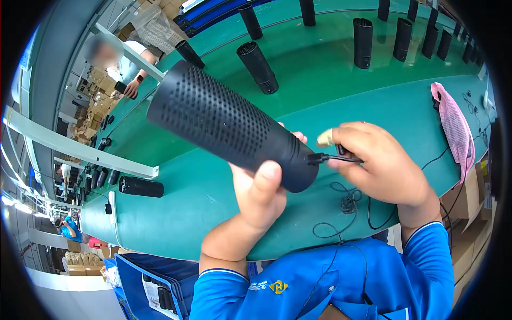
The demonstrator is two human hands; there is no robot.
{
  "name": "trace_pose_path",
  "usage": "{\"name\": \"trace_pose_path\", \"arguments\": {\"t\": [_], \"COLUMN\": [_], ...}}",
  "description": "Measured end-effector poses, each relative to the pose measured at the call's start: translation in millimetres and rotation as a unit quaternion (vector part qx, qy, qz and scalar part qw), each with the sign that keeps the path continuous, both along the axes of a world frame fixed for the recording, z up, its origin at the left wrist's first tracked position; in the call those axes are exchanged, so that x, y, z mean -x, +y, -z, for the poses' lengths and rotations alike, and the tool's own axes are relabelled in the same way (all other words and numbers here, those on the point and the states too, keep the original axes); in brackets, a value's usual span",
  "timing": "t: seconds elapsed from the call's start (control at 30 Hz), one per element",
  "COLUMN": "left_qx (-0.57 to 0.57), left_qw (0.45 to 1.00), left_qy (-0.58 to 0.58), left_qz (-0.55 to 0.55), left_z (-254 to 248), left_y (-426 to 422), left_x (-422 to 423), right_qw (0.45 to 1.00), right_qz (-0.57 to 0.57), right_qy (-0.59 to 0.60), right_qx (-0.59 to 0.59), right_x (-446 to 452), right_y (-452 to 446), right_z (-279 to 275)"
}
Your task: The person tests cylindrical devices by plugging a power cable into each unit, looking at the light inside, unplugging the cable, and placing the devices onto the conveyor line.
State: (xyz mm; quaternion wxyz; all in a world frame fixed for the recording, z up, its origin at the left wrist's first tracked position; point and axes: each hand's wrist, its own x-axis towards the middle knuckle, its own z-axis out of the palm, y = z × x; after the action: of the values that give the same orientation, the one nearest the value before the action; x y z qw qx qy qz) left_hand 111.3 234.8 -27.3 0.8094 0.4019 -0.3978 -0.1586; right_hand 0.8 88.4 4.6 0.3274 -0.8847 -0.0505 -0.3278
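Note:
A black cylinder with a perforated upper body, perhaps a speaker or air purifier housing, is tilted in front of me. My left hand is wrapped around its lower part, thumb on the near side and fingertips showing beyond it. The black cable plug meets the side of the cylinder near its base; whether it is fully seated I cannot tell. My right hand pinches the cable just behind that plug. A beige cover sits on one right fingertip. Loose cable lies coiled on the green table below.
Several similar black cylinders, one nearby, stand along the green belt. Another cylinder lies at left. A pink mesh item rests at right. A co-worker handles a dark object across the line. Blue bins stand below the table edge.

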Motion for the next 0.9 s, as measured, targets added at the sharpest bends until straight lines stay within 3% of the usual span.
{"name": "trace_pose_path", "arguments": {"t": [0.17, 0.3, 0.47, 0.67, 0.9], "left_qx": [-0.074, -0.093, -0.104, -0.122, -0.101], "left_qw": [0.994, 0.989, 0.988, 0.99, 0.994], "left_qy": [0.078, 0.111, 0.114, 0.066, 0.007], "left_qz": [-0.009, -0.016, 0.014, 0.019, -0.049], "left_z": [-14.8, -12.8, -13.0, -12.8, -5.8], "left_y": [4.9, 2.9, 4.5, 4.4, 1.4], "left_x": [-0.1, 4.0, 4.8, 5.0, 7.6], "right_qw": [0.993, 0.935, 0.933, 0.956, 0.98], "right_qz": [-0.095, -0.159, -0.152, -0.141, -0.095], "right_qy": [0.02, 0.094, 0.193, 0.169, 0.156], "right_qx": [-0.067, -0.304, -0.263, -0.196, -0.076], "right_x": [2.2, 7.8, 11.1, 11.2, 9.5], "right_y": [-7.1, 7.3, 7.8, 8.4, 6.4], "right_z": [0.8, -12.0, -20.5, -18.0, -12.7]}}
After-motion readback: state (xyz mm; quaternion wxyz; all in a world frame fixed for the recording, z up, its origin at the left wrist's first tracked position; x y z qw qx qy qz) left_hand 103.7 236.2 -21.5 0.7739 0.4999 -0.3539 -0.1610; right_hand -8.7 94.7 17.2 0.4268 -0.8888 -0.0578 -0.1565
